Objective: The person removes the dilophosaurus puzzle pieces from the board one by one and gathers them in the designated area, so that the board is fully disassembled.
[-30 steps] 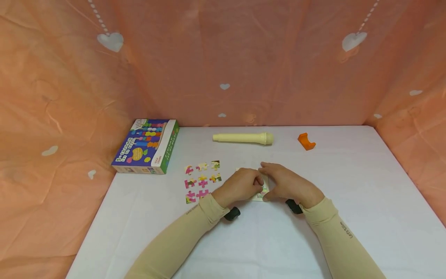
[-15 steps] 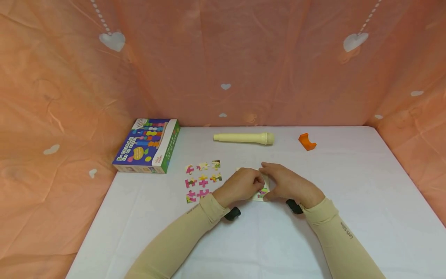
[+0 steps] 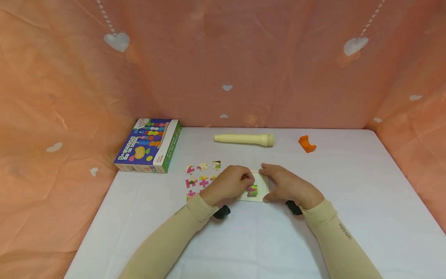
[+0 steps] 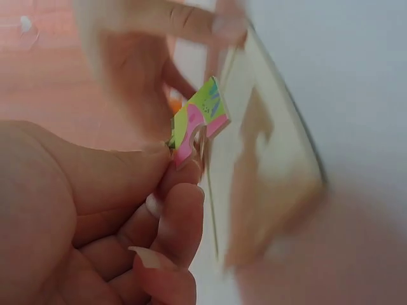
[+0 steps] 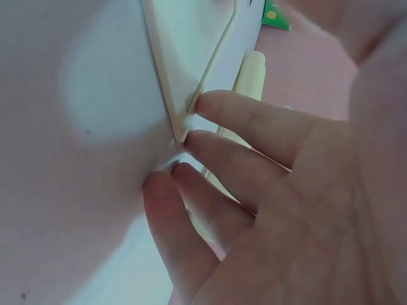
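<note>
My left hand [image 3: 228, 184] pinches a green and pink jigsaw piece [image 4: 202, 114] between thumb and fingers. That piece sits over a shallow cream puzzle tray [image 3: 263, 186], whose bare inner face shows in the left wrist view. Around the tray's right end lies my right hand [image 3: 290, 186], fingers extended, thumb near the front corner and index finger at the back one. In the right wrist view its fingertips [image 5: 206, 101] touch the tray's corner. Several other jigsaw pieces [image 3: 203, 178] lie spread in rows left of the tray, partly hidden by my left hand and wrist.
A purple and green game box [image 3: 146, 147] stands at the back left of the white table [image 3: 366, 182]. Behind the tray lies a cream toy microphone [image 3: 244, 139]. An orange curved block [image 3: 307, 143] rests at the back right. Peach curtains enclose the sides and back.
My left hand has moved left from the tray's right part, carrying the jigsaw piece, which now shows more fully. The right hand has stayed at the tray's right end.
</note>
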`<state>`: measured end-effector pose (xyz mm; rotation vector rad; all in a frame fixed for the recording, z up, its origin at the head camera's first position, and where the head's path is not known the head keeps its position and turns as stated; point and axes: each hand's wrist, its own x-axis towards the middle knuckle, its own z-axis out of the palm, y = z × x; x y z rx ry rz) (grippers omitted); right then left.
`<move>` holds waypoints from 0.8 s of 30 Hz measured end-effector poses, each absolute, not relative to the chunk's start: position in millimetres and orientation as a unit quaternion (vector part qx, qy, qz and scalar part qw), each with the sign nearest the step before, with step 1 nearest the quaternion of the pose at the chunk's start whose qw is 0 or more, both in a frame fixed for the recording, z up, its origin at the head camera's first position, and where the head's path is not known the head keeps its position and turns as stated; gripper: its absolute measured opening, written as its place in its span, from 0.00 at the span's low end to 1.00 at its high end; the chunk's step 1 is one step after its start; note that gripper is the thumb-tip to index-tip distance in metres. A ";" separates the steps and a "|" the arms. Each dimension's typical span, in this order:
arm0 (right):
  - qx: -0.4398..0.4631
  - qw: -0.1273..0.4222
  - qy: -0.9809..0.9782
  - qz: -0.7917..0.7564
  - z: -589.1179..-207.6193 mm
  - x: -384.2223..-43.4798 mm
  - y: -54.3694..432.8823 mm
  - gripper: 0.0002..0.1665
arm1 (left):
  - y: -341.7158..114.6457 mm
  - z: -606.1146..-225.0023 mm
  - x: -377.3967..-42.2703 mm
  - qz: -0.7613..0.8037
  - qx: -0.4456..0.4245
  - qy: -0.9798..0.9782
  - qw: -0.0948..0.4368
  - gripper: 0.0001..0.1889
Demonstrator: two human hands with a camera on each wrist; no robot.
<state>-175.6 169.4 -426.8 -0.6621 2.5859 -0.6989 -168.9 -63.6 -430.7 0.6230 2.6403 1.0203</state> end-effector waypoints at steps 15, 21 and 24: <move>-0.234 0.186 0.924 -0.238 -426.2 -176.5 174.7 0.55 | -144.7 -425.9 -156.9 0.347 0.164 0.916 0.119 0.05; -0.238 0.187 0.919 -0.252 -428.0 -175.8 174.2 0.55 | -146.0 -431.0 -157.1 0.344 0.155 0.917 0.128 0.05; -0.240 0.184 0.918 -0.256 -428.8 -175.8 173.9 0.56 | -147.4 -433.5 -157.0 0.335 0.152 0.922 0.120 0.05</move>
